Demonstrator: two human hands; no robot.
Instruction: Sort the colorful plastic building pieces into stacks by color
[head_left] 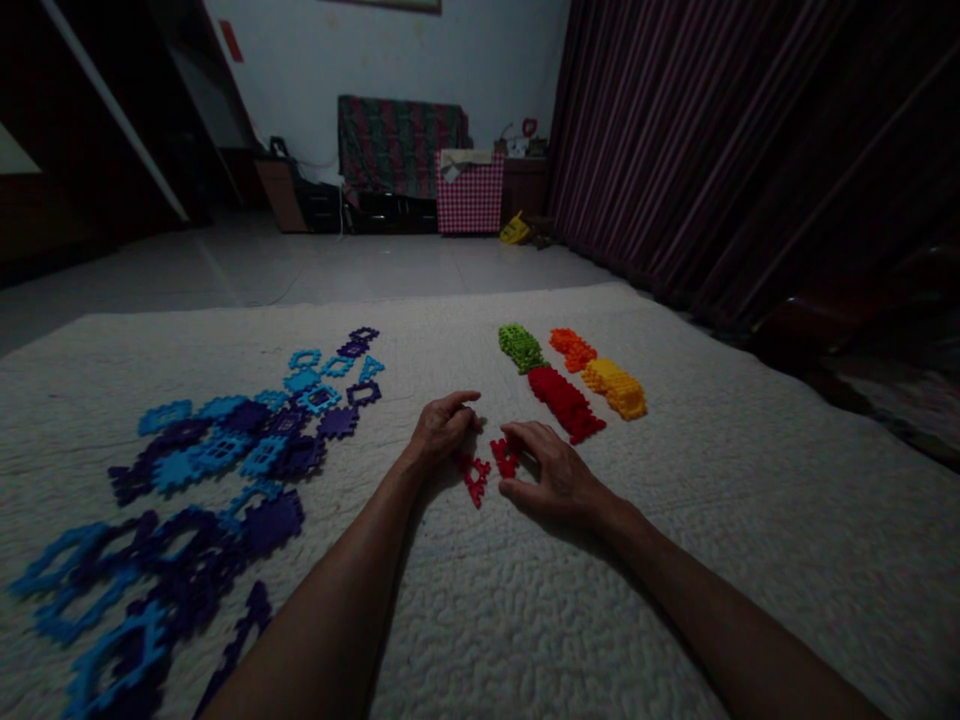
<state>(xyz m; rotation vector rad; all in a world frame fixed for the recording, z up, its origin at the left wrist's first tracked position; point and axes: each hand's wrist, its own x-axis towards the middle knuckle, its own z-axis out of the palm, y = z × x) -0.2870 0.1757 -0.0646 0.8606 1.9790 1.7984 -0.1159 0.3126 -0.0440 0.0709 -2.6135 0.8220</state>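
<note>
My right hand (556, 475) curves its thumb and fingers around the edges of a small red toothed building piece (504, 457), low over the quilted mat. Just left of it lies a red triangular building piece (475, 480) with a hole in its middle. My left hand (448, 425) is beside that triangle, its index finger stretched out and the others partly bent; nothing shows between its fingers. Beyond my right hand rests a row of red pieces (564, 402) packed tightly together.
Green (523, 347), orange (573, 349) and yellow (615, 387) rows of pieces lie near the red row. Loose blue and purple pieces (225, 450) spread over the left of the cream mat (495, 630). Dark curtains (675, 130) hang at right; low furniture stands along the back wall.
</note>
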